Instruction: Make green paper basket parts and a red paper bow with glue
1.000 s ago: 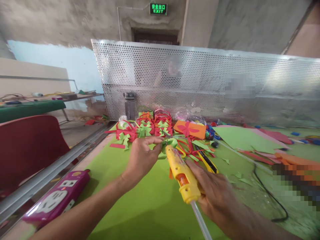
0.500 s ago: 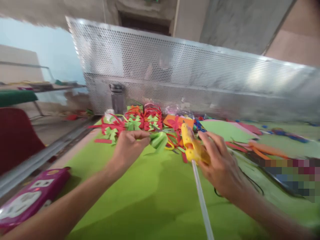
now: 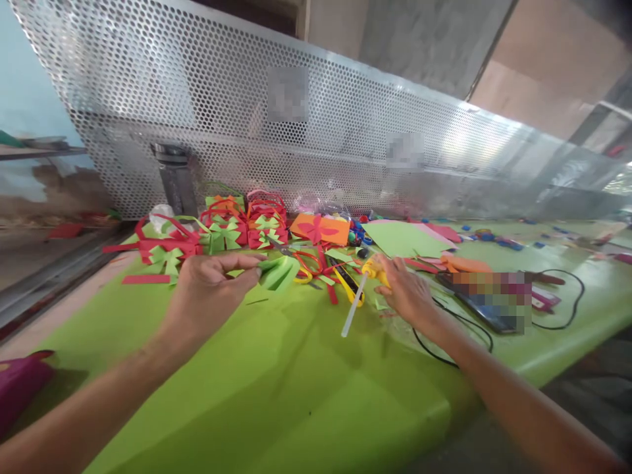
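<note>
My left hand (image 3: 210,289) pinches a folded piece of green paper (image 3: 280,271) between thumb and forefinger, above the green tabletop (image 3: 276,388). To the right, my right hand (image 3: 402,286) is wrapped round a yellow glue gun (image 3: 376,271), whose clear glue stick (image 3: 353,309) points down and towards me. Between the hands lie orange-handled scissors (image 3: 305,265), a yellow and black cutter (image 3: 348,284) and red and green paper scraps. Behind my left hand stand red paper baskets (image 3: 170,247) with green bows.
A dark bottle (image 3: 176,181) stands at the back left before a perforated metal panel (image 3: 237,99). At the right lie a phone (image 3: 486,303) and a black cable (image 3: 582,296). A magenta box (image 3: 24,388) is at the left edge. Green sheets (image 3: 405,238) lie behind my right hand.
The view has turned right. My right hand and the glue gun have moved away from me and down towards the table, and the glue stick now points down to the left. My left hand still pinches the green paper.
</note>
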`<state>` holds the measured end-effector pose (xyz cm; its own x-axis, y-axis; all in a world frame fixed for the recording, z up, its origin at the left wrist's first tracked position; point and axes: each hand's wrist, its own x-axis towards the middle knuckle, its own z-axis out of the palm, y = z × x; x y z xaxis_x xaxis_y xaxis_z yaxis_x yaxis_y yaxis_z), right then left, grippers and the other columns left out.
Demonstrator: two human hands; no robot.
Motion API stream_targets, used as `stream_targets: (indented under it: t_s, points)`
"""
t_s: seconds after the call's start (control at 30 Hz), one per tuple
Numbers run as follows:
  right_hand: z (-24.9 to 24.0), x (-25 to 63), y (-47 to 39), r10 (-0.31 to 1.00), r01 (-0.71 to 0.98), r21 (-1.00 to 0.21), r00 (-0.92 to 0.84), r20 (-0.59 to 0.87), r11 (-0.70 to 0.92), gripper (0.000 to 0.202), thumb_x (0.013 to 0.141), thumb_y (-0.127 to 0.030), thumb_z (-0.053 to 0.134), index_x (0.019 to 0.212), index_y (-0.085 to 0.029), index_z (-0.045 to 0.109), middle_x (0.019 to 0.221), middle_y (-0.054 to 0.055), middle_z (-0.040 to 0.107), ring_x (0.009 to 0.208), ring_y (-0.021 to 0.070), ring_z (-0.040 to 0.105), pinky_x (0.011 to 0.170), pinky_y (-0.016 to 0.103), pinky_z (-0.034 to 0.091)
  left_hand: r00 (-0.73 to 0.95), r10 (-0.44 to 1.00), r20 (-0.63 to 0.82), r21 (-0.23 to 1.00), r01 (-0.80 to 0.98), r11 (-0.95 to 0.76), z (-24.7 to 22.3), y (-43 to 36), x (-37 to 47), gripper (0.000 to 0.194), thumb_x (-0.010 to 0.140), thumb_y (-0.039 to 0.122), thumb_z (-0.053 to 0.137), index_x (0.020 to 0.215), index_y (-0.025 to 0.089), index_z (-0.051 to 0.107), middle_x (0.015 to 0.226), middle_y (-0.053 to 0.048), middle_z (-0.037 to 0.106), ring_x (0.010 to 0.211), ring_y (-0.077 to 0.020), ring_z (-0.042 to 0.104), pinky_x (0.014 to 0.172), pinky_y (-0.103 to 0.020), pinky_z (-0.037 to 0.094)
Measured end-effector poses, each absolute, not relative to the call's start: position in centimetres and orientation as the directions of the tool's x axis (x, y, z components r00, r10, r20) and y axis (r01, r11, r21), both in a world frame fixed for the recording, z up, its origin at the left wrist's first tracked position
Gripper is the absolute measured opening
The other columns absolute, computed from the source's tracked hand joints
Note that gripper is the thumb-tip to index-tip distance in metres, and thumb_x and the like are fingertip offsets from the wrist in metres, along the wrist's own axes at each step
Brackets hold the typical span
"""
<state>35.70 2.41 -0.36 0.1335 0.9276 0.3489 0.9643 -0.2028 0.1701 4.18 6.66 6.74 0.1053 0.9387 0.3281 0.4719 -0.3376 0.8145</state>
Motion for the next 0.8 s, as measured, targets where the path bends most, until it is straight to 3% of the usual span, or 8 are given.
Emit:
stream_targets:
  t_s: [0.23,0.43,0.57,0.67,0.8]
  points:
    - [0.2,35.0,3.1,0.955,0.973,0.193,0.065,0.289,-0.125,0.049,0.084,-0.019,0.049,0.131,-0.022,0.035,0.111,0.010,0.053,0.076,0.0188,0.059,0.057,0.027,0.035,0.130,0.942,0.310,0.813,0.477,-0.334,6.7,6.7,4.0,0.017,0.066,0.027,0.060,0.067,0.016,0.072,0.082,-0.003,0.074,0.035,-0.0015,0.023,0.034,-0.017,0.017]
    - [-0.2,33.3,3.6,0.958,0.968,0.241,0.003,0.285,-0.075,0.034,0.087,-0.013,0.041,0.120,-0.018,0.047,0.113,0.012,0.053,0.096,0.0210,0.054,0.068,0.029,0.042,0.137,0.934,0.330,0.804,0.477,-0.355,6.6,6.7,4.2,0.016,0.065,0.025,0.060,0.067,0.016,0.072,0.079,-0.003,0.074,0.033,-0.0010,0.022,0.031,-0.016,0.017]
    - [0.0,32.9,3.7,0.949,0.966,0.248,-0.016,0.316,-0.066,0.025,0.084,-0.010,0.043,0.105,-0.012,0.057,0.099,0.015,0.059,0.084,0.0252,0.057,0.057,0.031,0.043,0.171,0.905,0.390,0.787,0.448,-0.424,6.2,6.9,4.1,0.016,0.067,0.021,0.057,0.063,0.019,0.072,0.085,-0.003,0.074,0.032,-0.0039,0.035,0.031,-0.018,0.026]
    - [1.8,31.9,4.2,0.925,0.969,0.246,-0.064,0.375,-0.033,0.019,0.086,-0.019,0.046,0.095,-0.012,0.061,0.096,0.015,0.060,0.090,0.0296,0.057,0.063,0.036,0.046,0.215,0.882,0.418,0.773,0.426,-0.470,5.9,7.2,4.0,0.018,0.068,0.018,0.056,0.060,0.021,0.071,0.090,-0.002,0.074,0.049,-0.0115,0.057,0.036,-0.020,0.036]
    - [5.8,28.0,4.7,0.794,0.956,-0.021,-0.230,0.562,0.291,0.019,0.087,-0.026,0.051,0.095,-0.016,0.065,0.100,0.009,0.065,0.090,0.0210,0.061,0.075,0.031,0.047,0.213,0.881,0.423,0.770,0.428,-0.473,5.8,7.2,4.0,0.016,0.069,0.019,0.056,0.062,0.022,0.070,0.091,-0.002,0.073,0.062,-0.0155,0.064,0.040,-0.021,0.040]
